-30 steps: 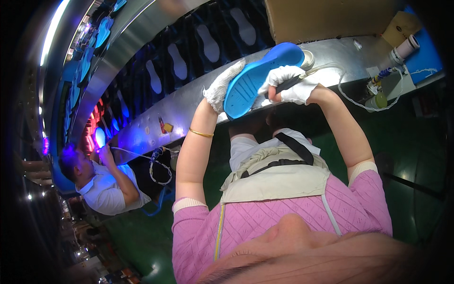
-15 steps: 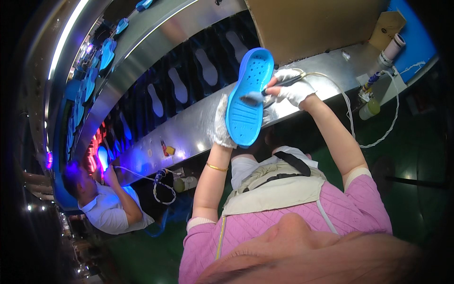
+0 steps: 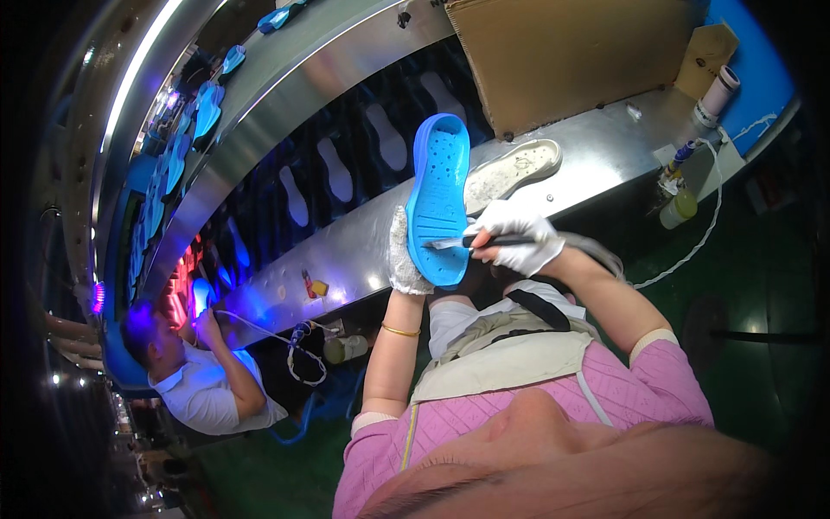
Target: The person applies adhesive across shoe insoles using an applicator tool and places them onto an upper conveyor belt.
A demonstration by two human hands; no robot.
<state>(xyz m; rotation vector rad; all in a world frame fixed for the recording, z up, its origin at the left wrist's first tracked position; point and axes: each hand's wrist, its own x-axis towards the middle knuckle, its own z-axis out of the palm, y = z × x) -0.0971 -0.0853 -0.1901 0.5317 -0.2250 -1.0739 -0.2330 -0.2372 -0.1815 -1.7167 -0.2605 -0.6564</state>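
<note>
Head: two gloved hands, one brush

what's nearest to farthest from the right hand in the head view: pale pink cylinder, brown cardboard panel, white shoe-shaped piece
1. White shoe-shaped piece, just beyond the right hand
2. Brown cardboard panel, farther back
3. Pale pink cylinder, far right

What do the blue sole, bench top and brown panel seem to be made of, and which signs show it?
Blue sole: probably moulded foam or rubber, smooth, slightly glossy; its holes and ridges look formed in one piece.
Bench top: metal, likely steel, fairly shiny; its grey surface throws back bright glare.
Brown panel: seemingly cardboard, matt; its plain brown face looks dull.
</note>
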